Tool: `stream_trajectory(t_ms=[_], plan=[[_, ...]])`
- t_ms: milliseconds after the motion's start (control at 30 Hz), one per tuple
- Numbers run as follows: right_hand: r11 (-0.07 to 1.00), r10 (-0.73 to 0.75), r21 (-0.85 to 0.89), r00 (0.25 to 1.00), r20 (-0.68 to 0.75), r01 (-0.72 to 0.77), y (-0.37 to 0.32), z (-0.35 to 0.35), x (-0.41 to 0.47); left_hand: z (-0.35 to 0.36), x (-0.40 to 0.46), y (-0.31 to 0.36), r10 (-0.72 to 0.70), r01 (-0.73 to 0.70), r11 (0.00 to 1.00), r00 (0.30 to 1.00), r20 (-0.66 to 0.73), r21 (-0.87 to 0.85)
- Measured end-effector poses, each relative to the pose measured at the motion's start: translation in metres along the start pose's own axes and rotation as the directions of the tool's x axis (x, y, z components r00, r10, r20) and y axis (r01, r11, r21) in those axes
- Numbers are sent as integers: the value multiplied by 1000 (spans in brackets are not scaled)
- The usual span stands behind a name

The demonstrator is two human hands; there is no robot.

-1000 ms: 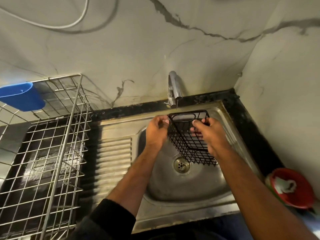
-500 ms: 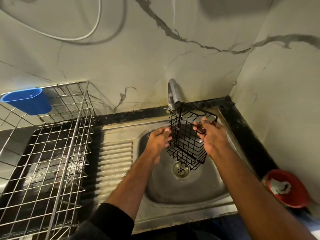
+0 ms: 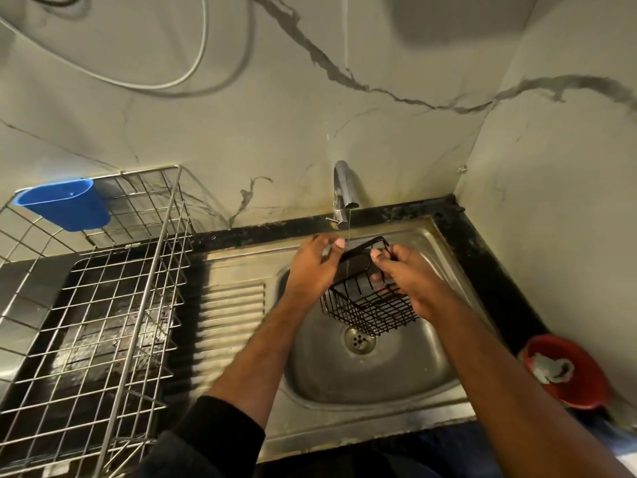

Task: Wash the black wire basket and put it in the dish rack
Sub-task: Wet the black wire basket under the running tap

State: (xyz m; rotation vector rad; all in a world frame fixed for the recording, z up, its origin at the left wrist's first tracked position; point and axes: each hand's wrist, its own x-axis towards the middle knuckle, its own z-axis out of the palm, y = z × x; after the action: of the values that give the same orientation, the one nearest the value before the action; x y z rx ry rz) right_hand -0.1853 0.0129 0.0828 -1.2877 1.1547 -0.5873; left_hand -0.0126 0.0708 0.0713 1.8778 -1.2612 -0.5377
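Observation:
The black wire basket [image 3: 370,305] hangs tilted over the steel sink [image 3: 372,370], under a thin stream of water from the tap [image 3: 344,194]. My left hand [image 3: 315,267] holds its left side, fingertips on the upper rim. My right hand [image 3: 406,277] grips the right side, thumb over the rim and fingers curled through the wires. The metal dish rack [image 3: 103,305] stands to the left of the sink, with nothing on its grid.
A blue plastic cup [image 3: 65,205] hangs on the rack's back left corner. A red bowl [image 3: 565,370] with a white scrap sits on the black counter at the right. The ribbed drainboard [image 3: 231,315] lies between rack and basin. Marble walls close in behind and right.
The basket has turned from standing on end to lying tilted with its mesh bottom toward me, under running water. My left hand rose to the rim.

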Motion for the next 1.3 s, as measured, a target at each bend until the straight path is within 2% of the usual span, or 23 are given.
stream_trajectory(t_ms=[100,200,267,333,433,500,567,600,633,700,733,767,800,967,1067,1100,1200,1300], plan=[[989,-79,-118,994,81,88,-4,2,-5,-1,-9,6,-71,82,995,980,187,-51],[974,-142,-155,981,135,163,-6,4,-7,8,-14,-4,-178,245,935,950,258,-255],[928,-177,-302,971,164,220,-7,6,-3,12,-18,-9,-227,296,890,947,226,-346],[827,-248,-485,958,141,285,-7,8,4,15,-24,-14,-282,325,863,945,164,-387],[802,-365,-510,931,-9,310,-16,10,13,13,-31,-12,-367,362,813,927,81,-455],[890,-322,-366,943,-84,271,-18,13,22,9,-34,-14,-411,391,817,911,48,-424],[990,-137,-27,989,-58,136,-17,19,35,6,-37,-21,-406,388,822,913,48,-418],[988,-43,149,999,-18,45,-17,22,43,4,-40,-23,-394,377,822,918,51,-428],[947,43,318,999,26,-49,-18,24,51,2,-43,-21,-391,372,822,919,47,-431],[755,182,623,978,102,-206,-21,28,67,-1,-46,-19,-405,372,807,914,30,-458],[655,228,715,966,123,-246,-23,30,75,-2,-46,-19,-416,379,795,909,29,-474],[601,252,756,959,129,-259,-24,34,83,-5,-47,-18,-437,397,781,899,33,-482],[591,260,762,957,131,-265,-27,38,90,-5,-47,-20,-462,417,764,886,34,-492],[746,189,628,975,118,-221,-40,57,105,-9,-50,-24,-585,466,643,811,3,-608],[949,35,308,993,113,-68,-37,50,98,-8,-46,-23,-618,476,567,786,36,-672],[973,-32,233,988,149,-4,-34,46,92,-8,-44,-22,-609,470,564,792,42,-679],[976,-165,173,967,196,131,-28,34,72,-5,-40,-16,-545,428,597,837,48,-678],[966,-252,124,927,278,226,-21,25,55,-4,-40,-11,-506,381,564,861,58,-732]])
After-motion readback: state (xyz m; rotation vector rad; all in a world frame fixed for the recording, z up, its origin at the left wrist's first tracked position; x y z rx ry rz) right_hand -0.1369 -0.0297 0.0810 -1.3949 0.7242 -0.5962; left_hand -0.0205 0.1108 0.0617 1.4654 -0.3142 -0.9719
